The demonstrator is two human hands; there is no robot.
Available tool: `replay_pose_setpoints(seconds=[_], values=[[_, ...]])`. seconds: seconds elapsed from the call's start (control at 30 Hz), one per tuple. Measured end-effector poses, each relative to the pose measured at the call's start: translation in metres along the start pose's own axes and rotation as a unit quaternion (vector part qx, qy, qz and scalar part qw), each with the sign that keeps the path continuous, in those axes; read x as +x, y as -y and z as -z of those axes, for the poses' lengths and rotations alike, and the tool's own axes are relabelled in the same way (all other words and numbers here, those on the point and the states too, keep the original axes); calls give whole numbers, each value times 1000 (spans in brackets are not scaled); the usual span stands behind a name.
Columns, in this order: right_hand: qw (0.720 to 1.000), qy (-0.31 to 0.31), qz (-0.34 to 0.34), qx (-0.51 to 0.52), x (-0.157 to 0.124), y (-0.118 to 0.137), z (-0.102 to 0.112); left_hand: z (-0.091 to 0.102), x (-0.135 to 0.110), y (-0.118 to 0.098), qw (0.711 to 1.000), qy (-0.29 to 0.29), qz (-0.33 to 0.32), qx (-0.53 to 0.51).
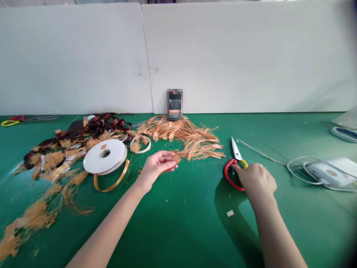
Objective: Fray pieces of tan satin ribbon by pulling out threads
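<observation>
Left hand [156,167]: The fingers are closed, and a small tan piece of ribbon [176,159] is pinched at the fingertips. It is held up just above the green surface [178,238].

Right hand [258,182]: The fingers are curled and closed on the red and yellow handles of the scissors [235,150]. The shut blades are pointed away from the person.

Small scrap: A pale scrap [230,213] is left lying on the surface, near the right hand.

Spool: A white spool of gold ribbon [104,156] is laid flat to the left of the left hand. A loose gold tail [111,179] is curled out from it.

Frayed pile: Tan frayed strips [181,136] are heaped in front of the left hand. More frayed bits [33,219] are spread along the left side.

Dark ribbon: A tangle of dark brown ribbon [95,125] is piled further back on the left.

Work so far: Much ribbon is already pulled into loose threads. Some ribbon is left wound on the spool.

Far side: A white plastic ring [140,144] is seen by the piles. A white device with cords [329,173] is placed on the right. A blurred box [174,104] is stood against a white board [212,56].
</observation>
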State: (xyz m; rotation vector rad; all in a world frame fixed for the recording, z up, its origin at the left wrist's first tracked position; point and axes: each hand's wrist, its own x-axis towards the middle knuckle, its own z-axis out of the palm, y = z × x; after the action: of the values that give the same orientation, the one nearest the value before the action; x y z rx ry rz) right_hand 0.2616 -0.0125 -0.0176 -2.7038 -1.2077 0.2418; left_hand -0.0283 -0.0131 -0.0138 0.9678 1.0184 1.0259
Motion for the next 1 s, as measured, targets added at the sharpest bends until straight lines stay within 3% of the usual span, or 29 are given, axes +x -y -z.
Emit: replay_pose_setpoints(seconds=[0.1, 0.13, 0.17, 0.23, 0.27, 0.33, 0.5, 0.63, 0.7, 0.77, 0.9, 1.0], values=[[983, -119, 98, 104, -17, 13, -1, -5, -2, 4, 999, 21, 7, 34], [962, -107, 159, 196, -24, 20, -3, -7, -2, 6, 999, 28, 6, 45], [925, -35, 222, 306, -32, 27, -5, -8, -2, 8, 998, 36, 4, 57], [809, 159, 302, 479, -49, 41, -12, -11, -1, 14, 996, 52, -3, 75], [760, 217, 318, 523, -56, 47, -16, -12, -1, 17, 995, 60, -4, 80], [723, 263, 320, 553, -67, 54, -22, -14, 0, 23, 994, 72, -2, 86], [745, 278, 292, 531, -59, 49, -29, -13, 0, 24, 988, 84, 2, 127], [790, 184, 218, 542, -36, 37, -24, -2, 2, 13, 988, 29, -21, 147], [799, 160, 188, 549, -32, 35, -20, 1, 3, 9, 989, 5, -26, 147], [780, 194, 199, 560, -36, 38, -18, 1, 2, 8, 989, 8, -27, 146], [707, 310, 284, 569, -60, 52, -24, -13, -3, 15, 988, 53, -13, 145], [698, 323, 308, 560, -71, 59, -32, -22, -6, 23, 986, 77, -11, 148]])
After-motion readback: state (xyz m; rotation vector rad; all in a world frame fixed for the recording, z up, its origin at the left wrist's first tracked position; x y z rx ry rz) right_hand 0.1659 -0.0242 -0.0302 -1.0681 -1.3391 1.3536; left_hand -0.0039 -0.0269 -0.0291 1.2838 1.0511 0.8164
